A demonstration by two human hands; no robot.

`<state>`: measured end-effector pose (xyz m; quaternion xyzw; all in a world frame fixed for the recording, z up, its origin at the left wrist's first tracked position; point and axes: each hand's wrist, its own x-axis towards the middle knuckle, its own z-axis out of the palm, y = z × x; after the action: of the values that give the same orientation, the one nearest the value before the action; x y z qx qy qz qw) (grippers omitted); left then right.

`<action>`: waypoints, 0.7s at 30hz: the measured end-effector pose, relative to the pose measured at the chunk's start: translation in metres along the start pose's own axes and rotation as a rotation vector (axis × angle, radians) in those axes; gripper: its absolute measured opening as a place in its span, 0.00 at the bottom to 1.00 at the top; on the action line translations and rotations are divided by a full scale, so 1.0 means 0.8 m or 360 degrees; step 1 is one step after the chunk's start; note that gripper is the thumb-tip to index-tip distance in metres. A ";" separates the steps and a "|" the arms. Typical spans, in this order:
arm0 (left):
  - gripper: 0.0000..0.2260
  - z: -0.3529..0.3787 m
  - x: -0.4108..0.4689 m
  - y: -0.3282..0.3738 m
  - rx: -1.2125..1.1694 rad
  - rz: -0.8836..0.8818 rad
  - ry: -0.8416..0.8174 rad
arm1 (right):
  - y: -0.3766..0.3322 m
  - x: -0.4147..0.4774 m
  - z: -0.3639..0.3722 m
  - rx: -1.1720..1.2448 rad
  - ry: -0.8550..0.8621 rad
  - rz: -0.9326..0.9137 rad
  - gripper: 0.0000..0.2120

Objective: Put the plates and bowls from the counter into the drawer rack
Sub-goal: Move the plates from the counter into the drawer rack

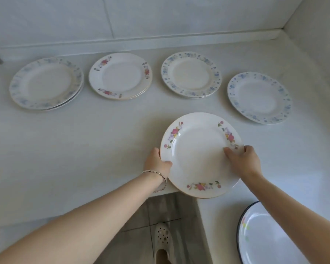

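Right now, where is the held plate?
Head view, right of centre: the plate juts over the front edge of the counter, left hand and right hand gripping its rim, blue plate beyond.

**Soft, cool light with wide-angle warp**

Even, bluish-white light fills the view. Shadows beside the far plates [120,76] on the counter [84,140] are faint and short. A mild sheen sits on the pink-flowered plate [198,155]. Detail is slightly soft throughout, and straight lines bow near the edges, where the corners smear.

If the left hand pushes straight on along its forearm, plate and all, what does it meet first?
Likely the rightmost blue-flowered plate on the counter, though height is hard to judge.
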<state>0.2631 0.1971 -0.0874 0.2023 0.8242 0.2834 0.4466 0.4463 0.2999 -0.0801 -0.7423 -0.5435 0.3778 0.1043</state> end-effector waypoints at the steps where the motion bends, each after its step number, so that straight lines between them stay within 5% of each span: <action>1: 0.09 -0.026 -0.010 -0.015 -0.0016 0.0040 0.0038 | -0.009 -0.022 0.011 0.0024 -0.0030 -0.0065 0.23; 10: 0.09 -0.275 -0.129 -0.238 -0.0188 -0.0062 0.0322 | -0.069 -0.277 0.172 -0.0004 -0.0559 -0.0447 0.16; 16: 0.08 -0.409 -0.187 -0.412 -0.0078 -0.0265 0.0297 | -0.051 -0.432 0.325 -0.0252 -0.0818 -0.0433 0.25; 21: 0.09 -0.472 -0.193 -0.525 0.0042 -0.0496 0.0225 | -0.013 -0.515 0.429 -0.0329 -0.0972 -0.0253 0.23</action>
<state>-0.0119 -0.3200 -0.0968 0.0574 0.8786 0.2134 0.4233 0.1567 -0.1489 -0.1276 -0.5567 -0.6413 0.5164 -0.1102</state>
